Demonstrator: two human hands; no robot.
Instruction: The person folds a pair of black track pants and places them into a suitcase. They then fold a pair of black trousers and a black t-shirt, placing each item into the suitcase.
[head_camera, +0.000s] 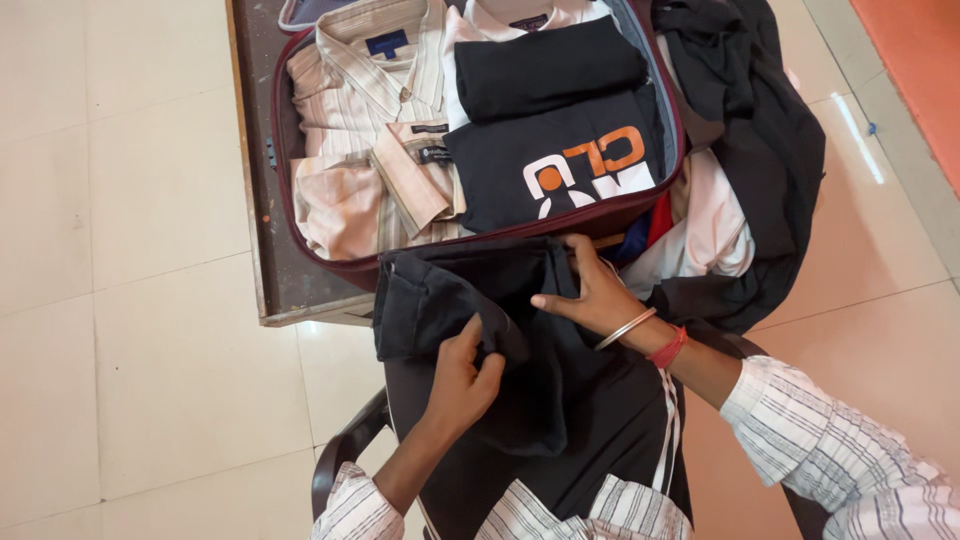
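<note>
A pale tiled floor (150, 200) runs under everything, and on it stands a low brown surface (262, 200) carrying an open maroon suitcase (283, 180). Packed inside lie a folded striped shirt (350, 110) on the left and a black printed T-shirt (560, 160) on the right, with a loose heap of dark clothes (760, 150) spilling past the case's right edge. Just in front of the suitcase, across the person's lap, lies the folded black garment (470, 300), its long axis running left to right. The left hand (462, 380) is clenched on its near lower fold, pinching the cloth. The right hand (590, 295), nearer the suitcase, rests on the garment's upper right edge with fingers loosely curled around it.
</note>
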